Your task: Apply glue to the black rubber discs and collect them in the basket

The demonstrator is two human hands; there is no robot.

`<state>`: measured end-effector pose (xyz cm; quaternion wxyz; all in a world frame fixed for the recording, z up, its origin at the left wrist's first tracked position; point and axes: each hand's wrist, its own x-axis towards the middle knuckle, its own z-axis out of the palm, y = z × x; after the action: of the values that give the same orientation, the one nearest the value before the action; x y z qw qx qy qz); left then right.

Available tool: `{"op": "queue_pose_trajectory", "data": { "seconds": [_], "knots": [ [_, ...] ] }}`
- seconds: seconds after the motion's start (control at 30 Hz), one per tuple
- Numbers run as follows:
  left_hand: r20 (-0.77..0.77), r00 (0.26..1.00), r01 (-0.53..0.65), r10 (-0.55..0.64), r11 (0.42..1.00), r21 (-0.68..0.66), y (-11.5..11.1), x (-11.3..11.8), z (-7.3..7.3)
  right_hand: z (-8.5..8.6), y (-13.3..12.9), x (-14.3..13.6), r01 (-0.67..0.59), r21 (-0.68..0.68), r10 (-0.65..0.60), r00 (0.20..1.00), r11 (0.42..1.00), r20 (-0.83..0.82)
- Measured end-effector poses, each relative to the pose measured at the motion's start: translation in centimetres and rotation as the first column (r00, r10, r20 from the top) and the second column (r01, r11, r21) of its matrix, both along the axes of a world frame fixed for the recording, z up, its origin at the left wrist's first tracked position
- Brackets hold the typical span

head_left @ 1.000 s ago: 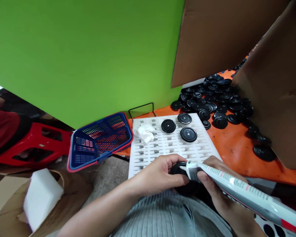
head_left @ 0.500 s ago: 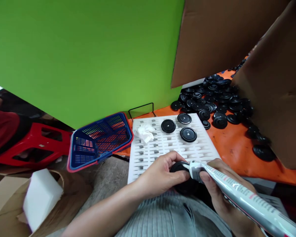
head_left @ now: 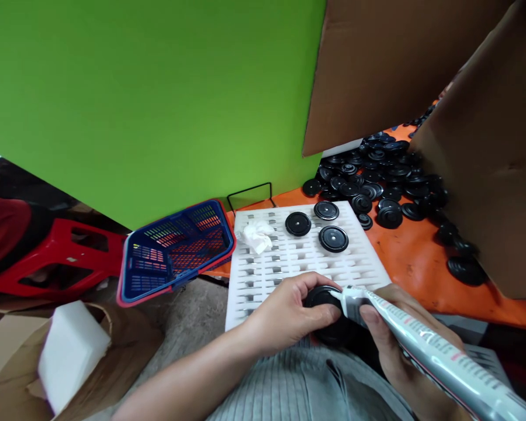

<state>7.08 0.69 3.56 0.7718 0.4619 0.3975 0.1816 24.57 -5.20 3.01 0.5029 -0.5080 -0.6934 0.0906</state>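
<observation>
At the nearest edge we see our grey shirt (head_left: pixel 284 386), and just beyond it our two hands at work. Our right hand (head_left: pixel 397 345) is wrapped around a tube (head_left: pixel 447 345), its thumb lying along the near side by the neck. The tube slants from the lower right corner up toward the disc (head_left: pixel 322 297), its pale nozzle (head_left: pixel 336 295) over the disc's upper face near the right rim; whether the tip touches, we cannot tell. Our left hand (head_left: pixel 289 313) pinches that disc between thumb and fingers, holding it at the board's near edge, in front of our shirt.

Under and beyond our hands lies the slotted white board (head_left: pixel 359 260), with a crumpled tissue (head_left: pixel 257 236) on its far left part and three more discs (head_left: pixel 334 238) toward its far right. To our left, a foam block (head_left: pixel 72 351) stands tilted, and farther off sit a blue basket (head_left: pixel 162 248) and a red stool (head_left: pixel 70 251).

Right of the board, an orange cloth (head_left: pixel 403 263) carries a heap of black discs (head_left: pixel 372 175). Behind everything we face a green panel (head_left: pixel 158 105) and, on the right, brown cardboard (head_left: pixel 390 64).
</observation>
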Motion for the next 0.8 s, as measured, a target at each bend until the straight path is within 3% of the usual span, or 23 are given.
{"op": "queue_pose_trajectory", "data": {
  "seconds": [0.43,0.63,0.8],
  "knots": [
    [0.091,0.991,-0.096,0.097,0.995,-0.023,-0.3,0.1,-0.3,0.4,0.3,-0.4,0.046,0.093,-0.053,0.996,0.995,0.074],
    [0.027,0.998,-0.063,0.063,0.998,-0.021,-0.6,0.1,0.2,0.3,0.1,-0.4,0.057,0.066,-0.062,0.995,0.996,0.072],
    [-0.121,0.992,-0.026,0.030,0.999,0.032,-0.6,0.0,1.1,0.5,0.2,-0.5,0.052,0.092,-0.060,0.995,0.994,0.084]
  ]
}}
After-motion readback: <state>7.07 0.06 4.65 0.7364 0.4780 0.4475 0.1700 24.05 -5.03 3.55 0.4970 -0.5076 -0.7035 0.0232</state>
